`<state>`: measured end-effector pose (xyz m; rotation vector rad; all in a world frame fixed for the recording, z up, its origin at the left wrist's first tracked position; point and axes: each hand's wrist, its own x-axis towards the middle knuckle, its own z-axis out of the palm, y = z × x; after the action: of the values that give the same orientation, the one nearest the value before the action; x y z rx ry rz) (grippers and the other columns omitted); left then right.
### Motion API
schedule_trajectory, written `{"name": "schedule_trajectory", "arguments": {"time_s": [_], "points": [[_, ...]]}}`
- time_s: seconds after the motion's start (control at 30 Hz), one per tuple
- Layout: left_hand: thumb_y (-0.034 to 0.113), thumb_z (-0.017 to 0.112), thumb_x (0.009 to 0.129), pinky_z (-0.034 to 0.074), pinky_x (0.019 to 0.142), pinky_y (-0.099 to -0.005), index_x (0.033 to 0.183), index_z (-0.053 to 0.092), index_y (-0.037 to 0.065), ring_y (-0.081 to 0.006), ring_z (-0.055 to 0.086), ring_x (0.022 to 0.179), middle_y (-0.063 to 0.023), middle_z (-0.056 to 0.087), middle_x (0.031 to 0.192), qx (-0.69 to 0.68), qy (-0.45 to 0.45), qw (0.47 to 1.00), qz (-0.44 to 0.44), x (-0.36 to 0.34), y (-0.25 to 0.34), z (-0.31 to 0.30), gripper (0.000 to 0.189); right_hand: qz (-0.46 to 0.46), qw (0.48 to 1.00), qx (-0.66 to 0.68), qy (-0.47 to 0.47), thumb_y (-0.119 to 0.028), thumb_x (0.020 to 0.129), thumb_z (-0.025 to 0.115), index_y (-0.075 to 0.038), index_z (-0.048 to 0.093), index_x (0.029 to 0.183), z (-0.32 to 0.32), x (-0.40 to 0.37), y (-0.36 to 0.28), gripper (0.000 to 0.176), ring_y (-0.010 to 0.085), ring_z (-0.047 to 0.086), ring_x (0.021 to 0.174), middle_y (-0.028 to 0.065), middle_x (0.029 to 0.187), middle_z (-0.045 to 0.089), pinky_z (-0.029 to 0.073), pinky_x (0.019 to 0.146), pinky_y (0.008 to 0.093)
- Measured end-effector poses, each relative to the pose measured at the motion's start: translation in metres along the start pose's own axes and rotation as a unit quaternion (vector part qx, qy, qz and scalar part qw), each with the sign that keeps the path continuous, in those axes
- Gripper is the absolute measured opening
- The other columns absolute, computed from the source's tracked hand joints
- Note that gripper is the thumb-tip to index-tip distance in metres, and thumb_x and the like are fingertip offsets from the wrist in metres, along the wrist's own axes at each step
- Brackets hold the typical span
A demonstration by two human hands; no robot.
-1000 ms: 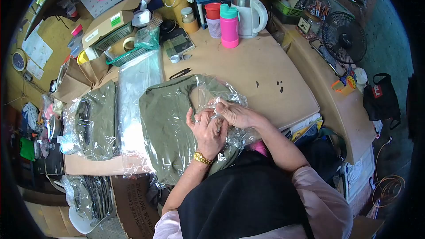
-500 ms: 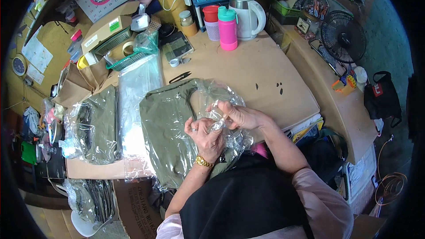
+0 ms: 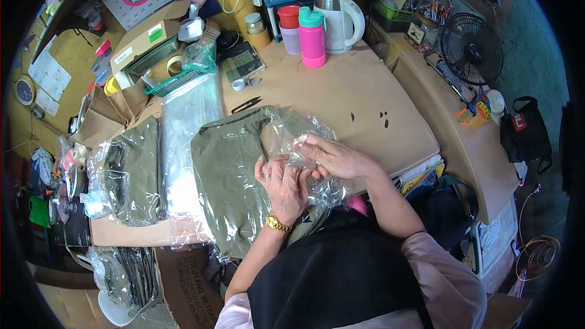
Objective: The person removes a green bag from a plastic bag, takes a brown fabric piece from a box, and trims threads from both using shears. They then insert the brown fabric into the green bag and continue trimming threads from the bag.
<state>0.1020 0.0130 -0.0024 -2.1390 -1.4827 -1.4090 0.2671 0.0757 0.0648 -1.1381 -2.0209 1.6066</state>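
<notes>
Olive-green folded trousers (image 3: 228,170) lie on the table inside a clear plastic bag (image 3: 289,123). My left hand (image 3: 285,187), with a gold watch at its wrist, has its fingers curled on the bunched plastic at the bag's right part. Touching its fingertips, my right hand (image 3: 334,157) pinches the same plastic. Left of the bag lies a stack of clear empty bags (image 3: 186,164). Farther left is another bagged olive garment (image 3: 139,173). Black thread snips (image 3: 247,105) rest just above the trousers.
A pink bottle (image 3: 313,42), a white kettle (image 3: 341,21) and a red-lidded cup stand at the table's back. Green baskets (image 3: 173,82) and a cardboard box (image 3: 146,36) sit at the back left. A black fan (image 3: 472,49) stands at the right.
Both hands stay at the bunched plastic. The fingers of my left hand have shifted slightly to the right, closer to my right hand, and the plastic between them has changed shape.
</notes>
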Motion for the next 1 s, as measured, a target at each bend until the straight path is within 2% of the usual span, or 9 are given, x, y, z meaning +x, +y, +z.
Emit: {"name": "schedule_trajectory", "arguments": {"time_s": [0.03, 0.13, 0.37, 0.47, 0.53, 0.67, 0.83, 0.9, 1.0], "points": [[0.008, 0.072, 0.077, 0.028, 0.108, -0.0540, 0.090, 0.060, 0.010, -0.0290, 0.057, 0.100, -0.0108, 0.058, 0.095, 0.002, 0.012, 1.000, -0.001, -0.002, 0.000, -0.001, 0.018, 0.000, 1.000, -0.001, 0.000, -0.054, 0.103, 0.042, 0.003, 0.050, 0.121, -0.002, 0.000, 0.004, 0.061, 0.0170, 0.064, 0.075, 0.0095, 0.093, 0.065, 0.054, 0.073, 0.0346], [0.009, 0.071, 0.079, 0.027, 0.108, -0.0560, 0.090, 0.061, 0.009, -0.0340, 0.052, 0.114, -0.0152, 0.057, 0.110, 0.001, -0.008, 1.000, -0.007, -0.004, 0.001, -0.009, 0.015, -0.133, 0.980, 0.148, -0.011, 0.000, 0.095, 0.062, 0.004, 0.058, 0.103, -0.003, 0.007, 0.029, 0.010, 0.0140, 0.067, 0.077, 0.0086, 0.088, 0.067, 0.054, 0.071, 0.0256], [0.020, 0.074, 0.085, 0.028, 0.109, -0.0526, 0.082, 0.064, 0.007, -0.0411, 0.039, 0.130, -0.0181, 0.053, 0.121, -0.124, -0.079, 0.988, -0.049, -0.001, 0.003, -0.037, 0.017, -0.167, 0.946, 0.235, 0.146, 0.008, 0.092, 0.062, 0.004, 0.059, 0.102, -0.003, 0.005, 0.032, 0.011, 0.0180, 0.072, 0.084, 0.0157, 0.091, 0.073, 0.058, 0.074, 0.0275], [0.025, 0.073, 0.087, 0.031, 0.106, -0.0481, 0.083, 0.065, 0.005, -0.0348, 0.043, 0.121, -0.0162, 0.051, 0.120, -0.177, -0.133, 0.970, -0.099, 0.000, -0.005, -0.042, 0.022, -0.167, 0.919, 0.242, 0.263, 0.007, 0.091, 0.063, 0.003, 0.062, 0.095, 0.002, 0.007, 0.035, 0.006, 0.0201, 0.073, 0.085, 0.0171, 0.092, 0.074, 0.057, 0.071, 0.0276], [0.026, 0.073, 0.088, 0.033, 0.104, -0.0463, 0.082, 0.065, 0.005, -0.0317, 0.045, 0.116, -0.0155, 0.050, 0.119, -0.208, -0.172, 0.954, -0.134, 0.004, -0.004, -0.045, 0.023, -0.232, 0.880, -0.069, 0.409, 0.000, 0.085, 0.070, 0.000, 0.065, 0.094, 0.016, -0.001, 0.027, 0.010, 0.0286, 0.070, 0.082, 0.0138, 0.088, 0.070, 0.054, 0.069, 0.0315], [0.024, 0.072, 0.088, 0.037, 0.098, -0.0405, 0.082, 0.065, 0.003, -0.0266, 0.047, 0.106, -0.0135, 0.050, 0.115, -0.155, -0.134, 0.963, -0.174, 0.017, 0.001, -0.056, 0.023, -0.385, 0.824, -0.230, 0.347, -0.002, 0.075, 0.076, -0.004, 0.068, 0.093, 0.034, -0.030, -0.018, 0.020, 0.0276, 0.057, 0.081, 0.0081, 0.087, 0.057, 0.049, 0.072, 0.0350], [0.016, 0.074, 0.088, 0.046, 0.082, -0.0315, 0.087, 0.063, 0.000, -0.0194, 0.052, 0.098, -0.0126, 0.051, 0.116, -0.233, -0.119, 0.946, -0.194, 0.029, 0.016, -0.063, 0.019, -0.419, 0.825, -0.222, 0.307, 0.000, 0.072, 0.076, -0.003, 0.067, 0.087, 0.046, -0.009, 0.005, 0.018, 0.0257, 0.057, 0.075, 0.0073, 0.081, 0.056, 0.049, 0.066, 0.0349], [0.015, 0.074, 0.089, 0.049, 0.074, -0.0284, 0.095, 0.062, 0.000, -0.0158, 0.054, 0.091, -0.0108, 0.051, 0.120, -0.345, -0.090, 0.898, -0.259, 0.012, 0.013, -0.038, 0.020, -0.362, 0.878, -0.108, 0.294, 0.001, 0.075, 0.074, -0.002, 0.067, 0.085, 0.049, -0.004, 0.007, 0.013, 0.0259, 0.057, 0.070, 0.0088, 0.079, 0.054, 0.049, 0.063, 0.0341], [0.014, 0.076, 0.086, 0.051, 0.067, -0.0323, 0.106, 0.059, 0.000, -0.0192, 0.059, 0.082, -0.0094, 0.053, 0.113, -0.425, -0.074, 0.862, -0.268, 0.007, 0.023, -0.024, 0.030, -0.279, 0.926, 0.071, 0.244, 0.001, 0.082, 0.075, 0.001, 0.068, 0.084, 0.047, 0.003, 0.019, 0.007, 0.0105, 0.056, 0.072, 0.0036, 0.082, 0.059, 0.045, 0.064, 0.0254]]}}
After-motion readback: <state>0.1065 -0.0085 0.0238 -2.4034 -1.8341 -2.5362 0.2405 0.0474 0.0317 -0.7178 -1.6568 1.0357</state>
